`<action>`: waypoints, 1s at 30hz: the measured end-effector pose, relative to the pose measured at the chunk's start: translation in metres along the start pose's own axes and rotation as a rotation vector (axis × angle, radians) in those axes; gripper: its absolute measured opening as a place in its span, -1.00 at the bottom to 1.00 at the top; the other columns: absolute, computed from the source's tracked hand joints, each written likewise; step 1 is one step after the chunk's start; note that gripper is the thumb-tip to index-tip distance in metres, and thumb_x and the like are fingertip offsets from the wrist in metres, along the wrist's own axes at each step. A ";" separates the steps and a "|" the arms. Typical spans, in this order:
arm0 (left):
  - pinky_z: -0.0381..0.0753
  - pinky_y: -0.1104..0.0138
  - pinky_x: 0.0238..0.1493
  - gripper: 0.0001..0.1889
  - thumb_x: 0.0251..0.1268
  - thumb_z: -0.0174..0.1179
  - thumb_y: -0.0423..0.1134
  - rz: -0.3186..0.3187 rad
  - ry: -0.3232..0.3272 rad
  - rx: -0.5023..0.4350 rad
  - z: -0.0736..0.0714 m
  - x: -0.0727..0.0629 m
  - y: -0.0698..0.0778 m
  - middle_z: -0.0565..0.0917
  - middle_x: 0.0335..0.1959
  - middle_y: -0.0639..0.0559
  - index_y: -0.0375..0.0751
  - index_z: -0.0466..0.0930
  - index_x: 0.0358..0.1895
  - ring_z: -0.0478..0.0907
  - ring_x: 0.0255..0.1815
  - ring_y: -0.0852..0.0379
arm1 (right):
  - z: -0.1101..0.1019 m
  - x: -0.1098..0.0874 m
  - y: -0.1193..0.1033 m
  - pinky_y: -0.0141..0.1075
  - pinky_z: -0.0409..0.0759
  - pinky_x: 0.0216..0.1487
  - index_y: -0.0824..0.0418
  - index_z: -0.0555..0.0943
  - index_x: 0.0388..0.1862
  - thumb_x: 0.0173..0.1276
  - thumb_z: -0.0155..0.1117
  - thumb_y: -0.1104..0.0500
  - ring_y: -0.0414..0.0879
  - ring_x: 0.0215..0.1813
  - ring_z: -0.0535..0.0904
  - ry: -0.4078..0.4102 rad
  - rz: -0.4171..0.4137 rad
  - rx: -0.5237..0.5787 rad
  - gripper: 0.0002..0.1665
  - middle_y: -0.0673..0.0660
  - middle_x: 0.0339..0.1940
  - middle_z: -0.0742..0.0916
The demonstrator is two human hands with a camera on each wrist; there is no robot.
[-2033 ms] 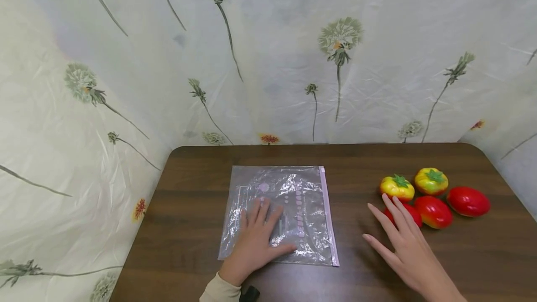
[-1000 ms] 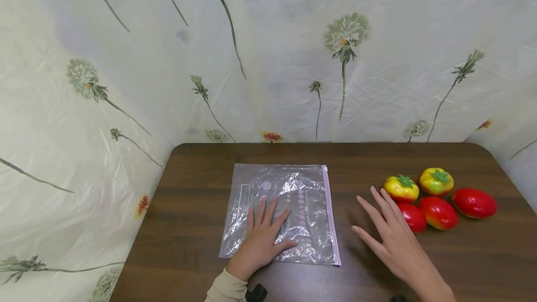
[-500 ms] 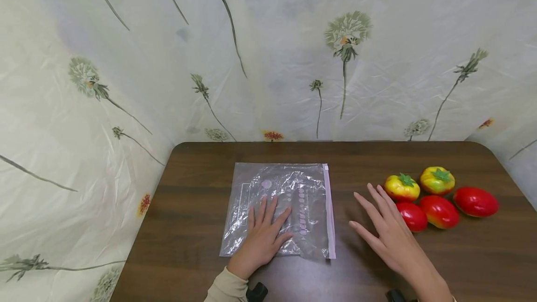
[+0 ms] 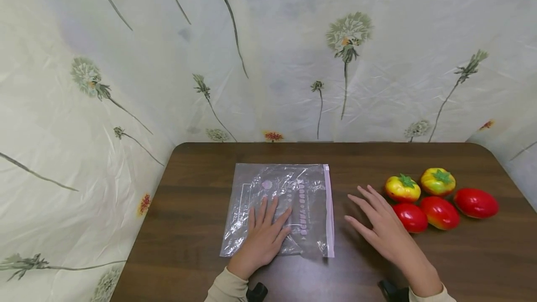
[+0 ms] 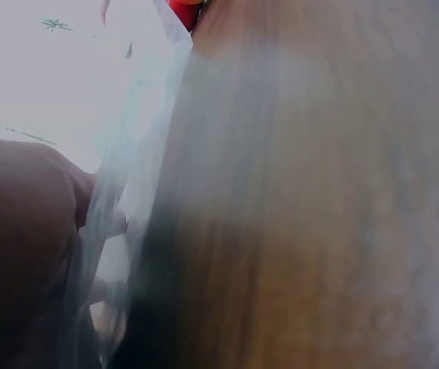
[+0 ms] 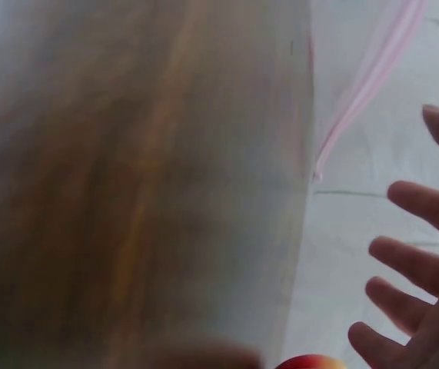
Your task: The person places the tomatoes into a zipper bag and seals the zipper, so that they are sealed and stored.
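Note:
A clear plastic zip bag (image 4: 251, 181) with pink print and a pink zip strip (image 4: 329, 213) lies flat on the table. My left hand (image 4: 260, 241) rests on its near part, fingers straight and spread; the left wrist view shows film rising beside that hand, and whether the thumb is under it I cannot tell. My right hand (image 4: 386, 229) hovers between the bag and the fruits, fingers extended and holding nothing. Two yellow fruits (image 4: 402, 189) with green leafy tops and three glossy red fruits (image 4: 439, 212) sit in a cluster beside it.
The dark wooden table (image 4: 197, 199) has rounded far corners. Behind it and along the left hangs a pale sheet (image 4: 277, 59) with dandelion prints. Dark wrist straps (image 4: 257, 292) show at the bottom edge.
My right hand has drawn left and back from the fruits. The bag's near right corner has shifted up, and its near edge is wrinkled by my left thumb, which has moved in.

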State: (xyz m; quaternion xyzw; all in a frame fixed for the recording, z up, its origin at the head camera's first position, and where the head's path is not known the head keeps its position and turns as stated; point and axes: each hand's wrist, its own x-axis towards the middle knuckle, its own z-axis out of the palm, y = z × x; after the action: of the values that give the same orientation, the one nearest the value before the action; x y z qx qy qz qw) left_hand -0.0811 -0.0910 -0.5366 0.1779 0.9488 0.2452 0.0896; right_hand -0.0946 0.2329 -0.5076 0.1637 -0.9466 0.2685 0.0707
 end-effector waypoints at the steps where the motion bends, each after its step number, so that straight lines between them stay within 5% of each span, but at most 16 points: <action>1: -0.34 -0.34 0.63 -0.44 0.68 -0.23 0.12 0.000 -0.001 -0.003 0.000 0.000 0.000 -0.12 0.75 -0.08 0.20 0.21 0.63 -0.34 0.76 -0.23 | 0.001 0.002 0.001 0.46 0.28 0.40 0.14 0.57 0.37 0.27 0.50 -0.04 0.40 0.59 0.20 -0.005 0.001 0.002 -0.29 0.34 0.52 0.47; 30: -0.32 -0.34 0.63 -0.45 0.68 -0.21 0.09 0.003 0.002 0.003 -0.002 0.000 0.001 -0.09 0.75 -0.09 0.19 0.22 0.62 -0.32 0.75 -0.24 | 0.020 0.054 0.016 0.39 0.37 0.42 0.14 0.62 0.31 0.40 0.39 -0.08 0.36 0.48 0.41 -0.195 0.055 0.066 -0.42 0.31 0.36 0.65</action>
State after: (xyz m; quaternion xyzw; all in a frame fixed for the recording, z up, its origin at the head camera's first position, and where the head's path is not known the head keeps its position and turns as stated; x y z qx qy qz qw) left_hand -0.0815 -0.0910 -0.5349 0.1794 0.9489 0.2442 0.0880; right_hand -0.1519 0.2202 -0.5206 0.1651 -0.9437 0.2845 -0.0344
